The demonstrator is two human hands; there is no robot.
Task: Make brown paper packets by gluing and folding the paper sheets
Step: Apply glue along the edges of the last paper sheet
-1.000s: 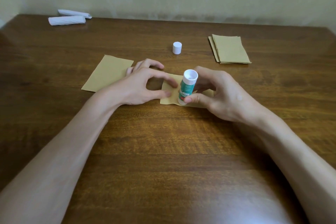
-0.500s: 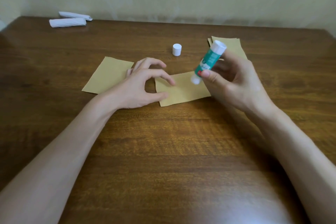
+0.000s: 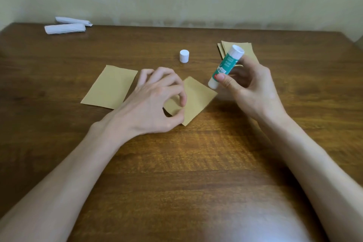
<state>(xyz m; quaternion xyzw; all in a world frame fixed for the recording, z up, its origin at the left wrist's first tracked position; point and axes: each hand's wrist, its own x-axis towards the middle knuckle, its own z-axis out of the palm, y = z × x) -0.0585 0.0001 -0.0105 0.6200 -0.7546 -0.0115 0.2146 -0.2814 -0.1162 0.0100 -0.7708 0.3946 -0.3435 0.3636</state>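
Left hand has its fingers curled, with forefinger and thumb tips bearing on the left part of the brown sheet. This contact appears intended to pin the sheet against sliding or to turn it; whether the thumb sits under the edge cannot be told. The sheet lies flat at the middle of the worktop, rotated so that one corner points toward the right edge. Right hand grips the glue stick between thumb and fingers, its body tilted with the working end lowest and the base pointing to the far right corner. The working end hangs clear of the paper, just beside the sheet's right corner, which suggests a pause between glue passes or before folding. Its white cap stands upright toward the far edge, apart from the work area, probably so that it does not obstruct either hand. A second single sheet lies flat toward the left edge, beside the left hand. The paper stack sits toward the far right, partly hidden behind the glue stick, within reach as supply. Two white rolled papers lie at the far left corner.
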